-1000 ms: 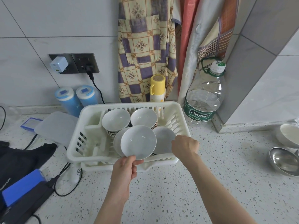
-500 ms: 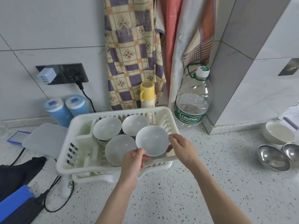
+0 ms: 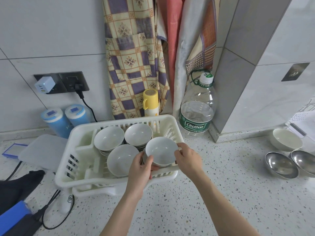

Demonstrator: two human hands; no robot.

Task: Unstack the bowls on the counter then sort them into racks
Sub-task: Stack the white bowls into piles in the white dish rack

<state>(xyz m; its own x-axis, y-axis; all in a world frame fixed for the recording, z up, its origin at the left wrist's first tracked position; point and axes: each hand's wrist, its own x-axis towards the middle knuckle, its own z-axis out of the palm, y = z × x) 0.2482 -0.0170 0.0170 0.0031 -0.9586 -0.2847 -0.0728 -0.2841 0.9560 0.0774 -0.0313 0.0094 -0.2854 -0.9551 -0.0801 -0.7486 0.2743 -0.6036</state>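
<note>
The speckled terrazzo bench [image 3: 213, 193] fills the lower half of the view and meets grey wall tiles [image 3: 51, 31] behind and a tiled pillar [image 3: 242, 82] at the right. One patterned apron [image 3: 129, 62] and other cloths hang against the wall.

One white plastic dish rack [image 3: 81, 169] stands on the bench. Inside it are three groups of white bowls: a stack at back left [image 3: 109, 138], a stack at back right [image 3: 138, 134], and a tilted bowl at the front [image 3: 122, 160] with further rims under it; the number in each stack cannot be counted. A fourth white bowl [image 3: 161, 150] is held over the rack's front right corner, mouth up and tilted a little towards the camera.

The left hand [image 3: 140, 169] grips that bowl low on its near side, thumb on the wall and fingers curled under. The right hand [image 3: 187, 159] pinches its right rim.

One large clear water bottle [image 3: 197, 109] stands right of the rack. Two blue canisters [image 3: 59, 120] and one yellow flask [image 3: 150, 103] stand by the wall. At far right lie one cream bowl [image 3: 286, 138] and two steel bowls [image 3: 281, 165], the steel ones touching. One translucent lid [image 3: 44, 149] lies left of the rack. One white charger [image 3: 45, 84] and one black plug [image 3: 78, 86] sit in the wall socket.
</note>
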